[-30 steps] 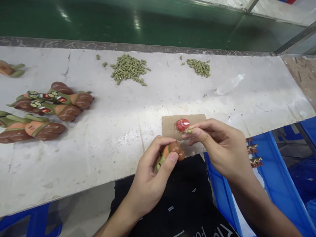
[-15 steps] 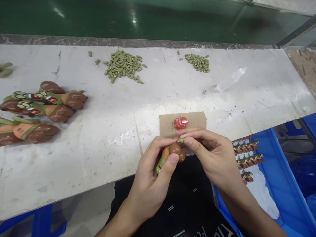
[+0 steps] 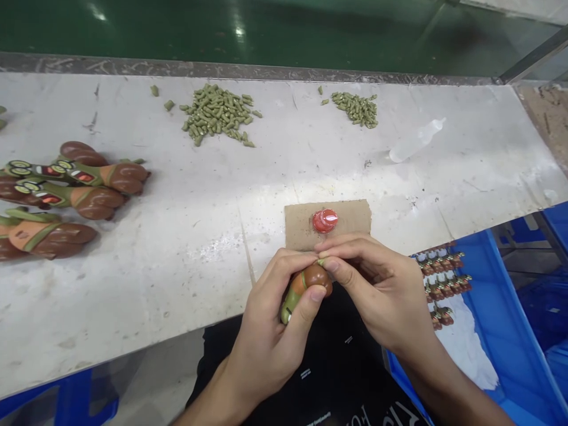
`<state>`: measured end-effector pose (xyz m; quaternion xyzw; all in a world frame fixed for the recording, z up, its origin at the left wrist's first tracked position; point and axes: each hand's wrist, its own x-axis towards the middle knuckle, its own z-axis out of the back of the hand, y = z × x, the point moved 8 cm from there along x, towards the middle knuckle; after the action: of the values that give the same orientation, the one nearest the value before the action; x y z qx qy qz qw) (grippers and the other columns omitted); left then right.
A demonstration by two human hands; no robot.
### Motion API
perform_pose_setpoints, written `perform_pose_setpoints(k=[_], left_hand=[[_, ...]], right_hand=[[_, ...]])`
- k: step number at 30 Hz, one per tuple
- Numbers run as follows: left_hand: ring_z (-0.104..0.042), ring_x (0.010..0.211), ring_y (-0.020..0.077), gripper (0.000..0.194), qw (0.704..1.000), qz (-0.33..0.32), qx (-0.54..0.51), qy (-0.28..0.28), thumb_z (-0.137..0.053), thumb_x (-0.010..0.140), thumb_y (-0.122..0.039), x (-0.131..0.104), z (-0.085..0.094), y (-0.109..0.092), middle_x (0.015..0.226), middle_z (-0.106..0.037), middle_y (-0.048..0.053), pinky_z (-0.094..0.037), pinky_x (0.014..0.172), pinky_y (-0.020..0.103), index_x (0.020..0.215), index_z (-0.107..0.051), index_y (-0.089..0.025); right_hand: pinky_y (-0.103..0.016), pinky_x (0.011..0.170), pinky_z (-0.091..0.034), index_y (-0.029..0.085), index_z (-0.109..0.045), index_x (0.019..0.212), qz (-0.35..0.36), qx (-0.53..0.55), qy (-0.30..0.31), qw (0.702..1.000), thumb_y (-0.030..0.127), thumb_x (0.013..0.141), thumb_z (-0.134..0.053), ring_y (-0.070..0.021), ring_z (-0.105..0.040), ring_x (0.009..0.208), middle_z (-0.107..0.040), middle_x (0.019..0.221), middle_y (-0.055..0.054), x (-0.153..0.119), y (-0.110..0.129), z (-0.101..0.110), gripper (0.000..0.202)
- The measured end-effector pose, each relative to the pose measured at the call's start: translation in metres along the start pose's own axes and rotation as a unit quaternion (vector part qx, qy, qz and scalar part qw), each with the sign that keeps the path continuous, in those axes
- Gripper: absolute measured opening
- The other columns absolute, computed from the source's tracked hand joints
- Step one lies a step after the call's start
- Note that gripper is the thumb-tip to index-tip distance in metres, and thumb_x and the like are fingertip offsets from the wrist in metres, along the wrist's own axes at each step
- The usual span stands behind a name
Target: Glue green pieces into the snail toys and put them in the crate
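In the head view my left hand (image 3: 277, 319) is closed around a small toy figure (image 3: 310, 281) with a brown, rounded end, an orange band and a green part. Thumb and fingers of my right hand (image 3: 377, 284) pinch a small green piece (image 3: 322, 261) against the figure's upper side, where the fingertips of both hands meet. Just beyond them lies a cardboard piece (image 3: 302, 220) carrying a glossy red blob (image 3: 325, 220). Similar brown and green figures (image 3: 100, 201) lie in a group at the left of the table.
Two piles of small green pieces, a larger pile (image 3: 217, 112) and a smaller pile (image 3: 357, 108), lie along the back of the white table (image 3: 177, 290). A translucent bottle (image 3: 415, 142) lies at the right. Rows of figures sit in a blue crate (image 3: 517, 331) beside me.
My right fingers have brought the small green piece closer against the figure. The left hand keeps its hold, and the view has shifted slightly.
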<state>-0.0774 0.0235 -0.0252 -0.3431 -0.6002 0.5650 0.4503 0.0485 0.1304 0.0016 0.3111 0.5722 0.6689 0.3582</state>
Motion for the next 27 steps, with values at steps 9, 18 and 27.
perform_pose_setpoints(k=[9, 18, 27], left_hand=[[-0.07, 0.098, 0.0165, 0.021, 0.999, -0.002, 0.008, 0.031, -0.064, 0.121, -0.028, -0.003, 0.003, 0.004, 0.115, -0.073, 0.0, -0.059, 0.088, 0.027, 0.138, -0.072, -0.036], [-0.065, 0.081, 0.0179, 0.035, 0.975, 0.185, -0.104, -0.071, -0.066, 0.119, -0.062, -0.014, 0.005, 0.026, 0.093, -0.065, 0.0, -0.054, 0.069, 0.029, 0.123, -0.076, -0.03], [-0.063, 0.082, 0.0203, 0.026, 0.985, 0.13, -0.088, -0.067, -0.064, 0.12, -0.052, -0.012, 0.001, 0.017, 0.096, -0.064, 0.002, -0.057, 0.076, 0.035, 0.123, -0.075, -0.029]], right_hand=[[-0.027, 0.099, -0.072, 0.03, -0.091, 0.111, 0.043, -0.043, 0.02, 0.998, 0.016, 0.109, -0.081, -0.0172, -0.086, 0.111, -0.09, 0.114, 0.001, -0.009, 0.008, -0.003, 0.017], [-0.043, 0.082, -0.071, 0.023, -0.086, 0.125, 0.197, -0.252, -0.126, 0.939, 0.012, 0.111, -0.057, -0.0235, -0.082, 0.089, -0.084, 0.129, -0.01, 0.109, 0.029, 0.057, 0.034], [-0.069, 0.122, -0.056, 0.019, -0.08, 0.116, 0.122, -0.371, -0.15, 0.909, 0.006, 0.099, -0.056, -0.0431, -0.072, 0.124, -0.075, 0.131, -0.021, 0.241, -0.03, 0.064, 0.032]])
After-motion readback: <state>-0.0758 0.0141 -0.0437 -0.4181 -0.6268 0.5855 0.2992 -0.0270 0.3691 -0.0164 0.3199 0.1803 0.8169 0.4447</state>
